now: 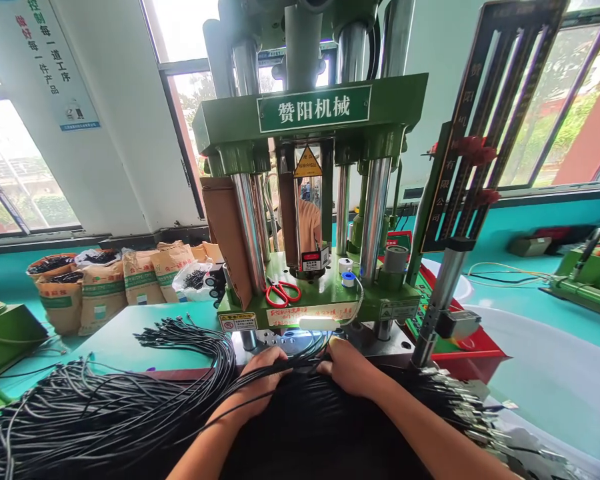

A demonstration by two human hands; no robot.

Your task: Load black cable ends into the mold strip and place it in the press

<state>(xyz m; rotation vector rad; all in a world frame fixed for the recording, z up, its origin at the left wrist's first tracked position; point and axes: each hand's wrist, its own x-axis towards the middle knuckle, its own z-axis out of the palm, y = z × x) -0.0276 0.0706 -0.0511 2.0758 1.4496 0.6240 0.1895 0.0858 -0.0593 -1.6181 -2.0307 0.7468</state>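
Observation:
My left hand (266,375) is closed around several black cables (250,381), which trail off to the lower left. Just to its right, my right hand (349,368) pinches the cables near the lit metal mould area of a green press (310,298); its fingertips are partly hidden. A large heap of black cables (105,400) spreads to the left of my forearm. On the press bed above my hands lie red-handled scissors (283,293) and a roll of tape with a blue core (349,279). More cables with metal ends (460,407) lie beside my right forearm.
Steel columns (376,220) and a cardboard sheet (227,240) stand around the press bed. At right are a red-edged control panel (460,350), a metal post (443,293) and a large white tub (550,387). Paper sacks (103,297) stand along the back left wall.

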